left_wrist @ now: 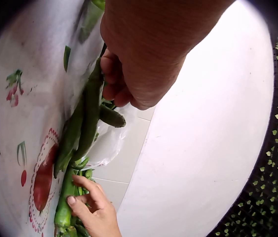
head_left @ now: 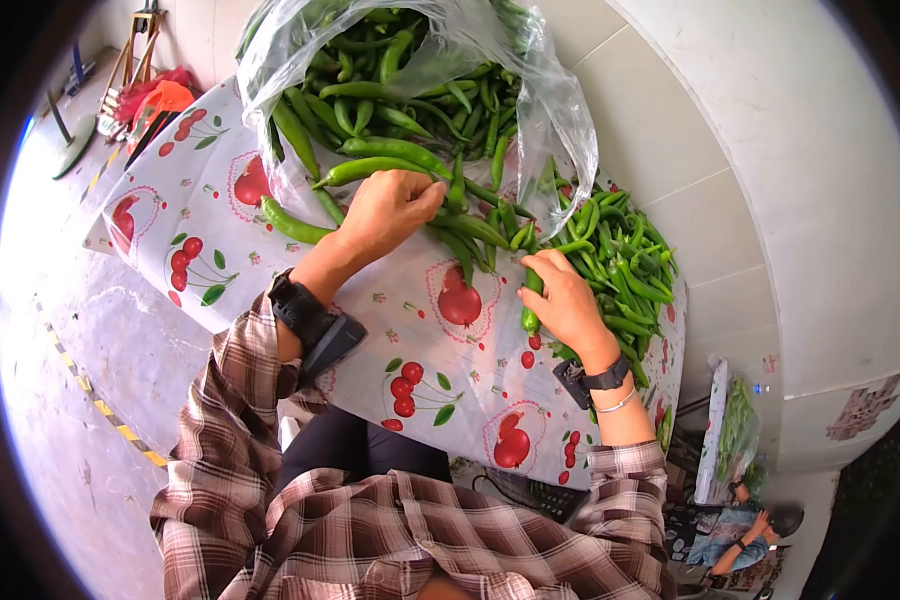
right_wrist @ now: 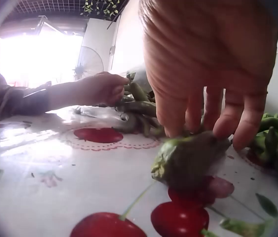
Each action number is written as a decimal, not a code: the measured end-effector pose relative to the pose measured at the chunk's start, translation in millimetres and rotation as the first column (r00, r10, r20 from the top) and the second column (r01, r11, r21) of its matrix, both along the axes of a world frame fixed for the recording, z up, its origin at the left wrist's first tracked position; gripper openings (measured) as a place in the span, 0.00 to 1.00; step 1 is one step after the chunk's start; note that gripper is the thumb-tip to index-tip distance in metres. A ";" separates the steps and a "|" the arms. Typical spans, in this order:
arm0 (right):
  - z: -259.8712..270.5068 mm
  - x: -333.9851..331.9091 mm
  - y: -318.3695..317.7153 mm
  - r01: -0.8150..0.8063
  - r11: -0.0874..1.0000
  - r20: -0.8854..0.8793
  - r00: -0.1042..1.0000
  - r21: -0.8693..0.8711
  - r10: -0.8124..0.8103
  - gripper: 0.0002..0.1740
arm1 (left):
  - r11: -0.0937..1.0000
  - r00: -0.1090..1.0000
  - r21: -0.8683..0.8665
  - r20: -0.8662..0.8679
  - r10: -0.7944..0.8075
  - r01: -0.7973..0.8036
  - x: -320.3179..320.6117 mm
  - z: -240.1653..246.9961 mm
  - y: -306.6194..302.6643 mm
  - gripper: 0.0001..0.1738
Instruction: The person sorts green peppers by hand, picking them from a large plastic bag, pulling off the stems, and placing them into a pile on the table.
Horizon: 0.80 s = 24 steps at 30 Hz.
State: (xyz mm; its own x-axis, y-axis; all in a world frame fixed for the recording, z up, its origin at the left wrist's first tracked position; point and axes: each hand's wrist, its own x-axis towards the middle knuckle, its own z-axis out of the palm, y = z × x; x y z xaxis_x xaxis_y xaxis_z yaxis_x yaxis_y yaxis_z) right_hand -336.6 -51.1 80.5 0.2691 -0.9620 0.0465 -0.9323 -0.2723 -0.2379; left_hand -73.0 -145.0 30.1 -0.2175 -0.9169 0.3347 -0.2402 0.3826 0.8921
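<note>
My left hand (head_left: 385, 215) is curled at the front of a heap of long green chili peppers (head_left: 390, 155) spilling from a clear plastic bag. It pinches the end of one green chili pepper (right_wrist: 138, 91), which stands up at the fingertips in the right wrist view. Several more peppers lie under and beside that hand. To the right, my right hand (head_left: 567, 305) holds another green chili pepper (head_left: 532, 300) between thumb and fingers, low over the tablecloth. In the right wrist view this pepper (right_wrist: 185, 160) points its stem end toward the camera, partly hidden by the fingers.
A second pile of smaller green peppers (head_left: 625, 265) lies on the right, beyond my right hand. The clear bag (head_left: 560, 110) stands open at the back. A fruit-patterned tablecloth (head_left: 320, 390) covers the table. A wall curves along the right; another person (head_left: 735, 540) is at lower right.
</note>
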 end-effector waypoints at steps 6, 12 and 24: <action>-1.6 2.4 -0.8 0.006 1.000 -0.011 1.000 0.003 -0.006 0.23 | 1.000 1.000 -0.002 0.011 -0.002 0.002 1.0 2.5 1.8 0.21; -7.8 -0.2 -0.4 -0.017 0.999 -0.007 1.000 -0.035 0.017 0.21 | 1.000 1.000 -0.007 0.026 0.009 -0.009 1.0 3.4 2.3 0.21; -11.6 -0.2 0.3 -0.013 0.999 -0.015 1.000 -0.051 0.012 0.20 | 1.000 0.998 -0.013 0.056 0.007 -0.006 1.0 2.5 1.7 0.21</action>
State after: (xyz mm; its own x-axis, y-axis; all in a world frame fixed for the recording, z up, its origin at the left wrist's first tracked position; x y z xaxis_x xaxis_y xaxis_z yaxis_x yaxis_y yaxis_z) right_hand -336.8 -50.8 68.8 0.2825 -0.9549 0.0912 -0.9319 -0.2957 -0.2099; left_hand -72.0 -143.2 32.7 -0.2298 -0.9141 0.3342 -0.2919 0.3923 0.8723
